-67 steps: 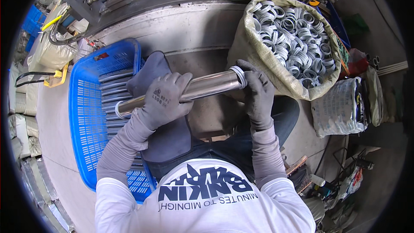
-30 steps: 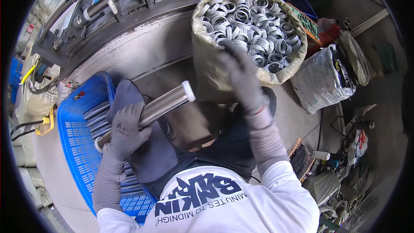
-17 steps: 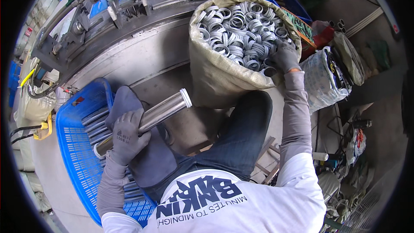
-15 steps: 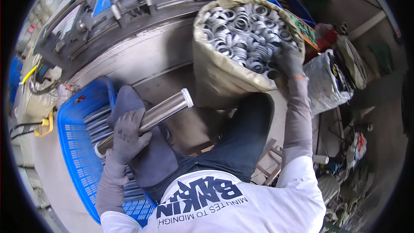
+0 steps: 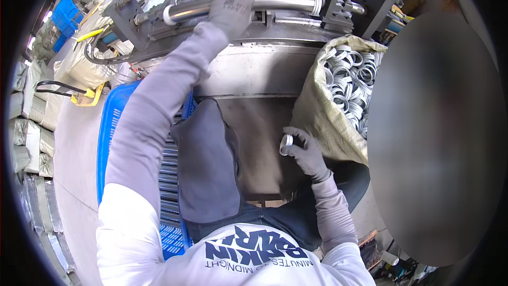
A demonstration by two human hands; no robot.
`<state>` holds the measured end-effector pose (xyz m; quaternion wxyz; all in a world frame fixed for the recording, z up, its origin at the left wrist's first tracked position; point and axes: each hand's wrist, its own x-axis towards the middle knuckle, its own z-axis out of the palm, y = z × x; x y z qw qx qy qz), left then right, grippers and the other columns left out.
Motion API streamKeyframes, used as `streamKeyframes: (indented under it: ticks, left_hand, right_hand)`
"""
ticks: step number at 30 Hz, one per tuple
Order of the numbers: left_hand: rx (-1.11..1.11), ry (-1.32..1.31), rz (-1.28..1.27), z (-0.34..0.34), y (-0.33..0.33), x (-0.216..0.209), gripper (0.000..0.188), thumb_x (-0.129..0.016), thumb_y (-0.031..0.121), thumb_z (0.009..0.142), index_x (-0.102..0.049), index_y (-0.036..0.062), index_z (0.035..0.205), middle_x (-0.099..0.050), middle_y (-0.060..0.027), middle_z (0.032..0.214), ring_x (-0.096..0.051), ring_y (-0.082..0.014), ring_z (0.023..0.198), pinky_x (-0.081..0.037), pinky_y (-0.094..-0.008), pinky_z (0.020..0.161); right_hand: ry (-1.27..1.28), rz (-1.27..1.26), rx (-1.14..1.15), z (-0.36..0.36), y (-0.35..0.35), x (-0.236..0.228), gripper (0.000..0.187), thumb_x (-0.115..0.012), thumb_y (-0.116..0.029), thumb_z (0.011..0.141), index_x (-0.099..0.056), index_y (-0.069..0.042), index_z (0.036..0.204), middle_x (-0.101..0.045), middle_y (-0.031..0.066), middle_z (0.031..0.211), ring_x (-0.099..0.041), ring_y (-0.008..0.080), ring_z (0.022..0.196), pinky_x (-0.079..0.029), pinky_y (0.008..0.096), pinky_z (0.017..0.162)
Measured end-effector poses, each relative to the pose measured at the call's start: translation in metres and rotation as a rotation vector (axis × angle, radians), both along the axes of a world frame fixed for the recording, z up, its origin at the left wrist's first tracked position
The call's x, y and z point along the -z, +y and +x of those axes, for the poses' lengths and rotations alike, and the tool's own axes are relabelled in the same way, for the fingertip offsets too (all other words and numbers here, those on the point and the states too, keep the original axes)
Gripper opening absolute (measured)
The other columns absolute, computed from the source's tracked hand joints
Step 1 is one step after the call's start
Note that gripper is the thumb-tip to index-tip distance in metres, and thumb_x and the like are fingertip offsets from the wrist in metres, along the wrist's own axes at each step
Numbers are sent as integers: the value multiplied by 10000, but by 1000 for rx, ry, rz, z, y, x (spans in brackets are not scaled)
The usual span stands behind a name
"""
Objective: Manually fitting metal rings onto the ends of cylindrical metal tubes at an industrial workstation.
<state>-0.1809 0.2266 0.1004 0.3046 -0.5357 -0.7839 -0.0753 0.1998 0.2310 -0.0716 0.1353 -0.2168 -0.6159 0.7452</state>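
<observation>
At the far side, my left hand (image 5: 233,10) in a grey glove is closed over a shiny metal tube (image 5: 286,2). The tube lies across the bench machine (image 5: 338,13), with a whitish ring (image 5: 168,15) around its left end and another ring (image 5: 318,3) around its right end. Above the floor, near my right knee, my right hand (image 5: 309,159), also gloved, pinches a small silvery-white ring (image 5: 286,144) between thumb and fingers. A cloth sack (image 5: 328,106) full of similar loose rings (image 5: 352,77) stands beyond that hand, to the right.
A blue plastic basket (image 5: 108,127) holding several metal tubes (image 5: 168,175) stands left of my legs. Over my left thigh lies a dark grey pad (image 5: 209,164). A yellow-and-black handle (image 5: 87,97) and wrapped bundles sit far left. A large blurred patch hides the right side.
My left hand has gone from my lap to the machine, where a tube now lies under it. The right hand has come out of the sack, leftward and nearer, with a ring. The view has shifted.
</observation>
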Motion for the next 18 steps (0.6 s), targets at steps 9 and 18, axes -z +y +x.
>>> streamKeyframes:
  ticks: [9,18]
  left_hand:
    - [-79,7,-22,-87,86,16,653,-805,199,887,-526,147,1475,-676,-121,1344,-634,-332,1288,-459,-532,1093]
    - [238,64,103,-29,-5,53,555,-676,118,915,-563,67,1457,-623,-208,1427,-545,-403,1387,-442,-515,1160]
  right_hand:
    - [-261,292,-142,-3,5,11,620,-806,-144,869,-622,9,1441,-694,79,947,-648,131,787,-545,307,740]
    - [-292,275,-148,14,9,15,557,-749,-93,866,-629,-4,1402,-688,106,1005,-647,145,824,-549,307,768]
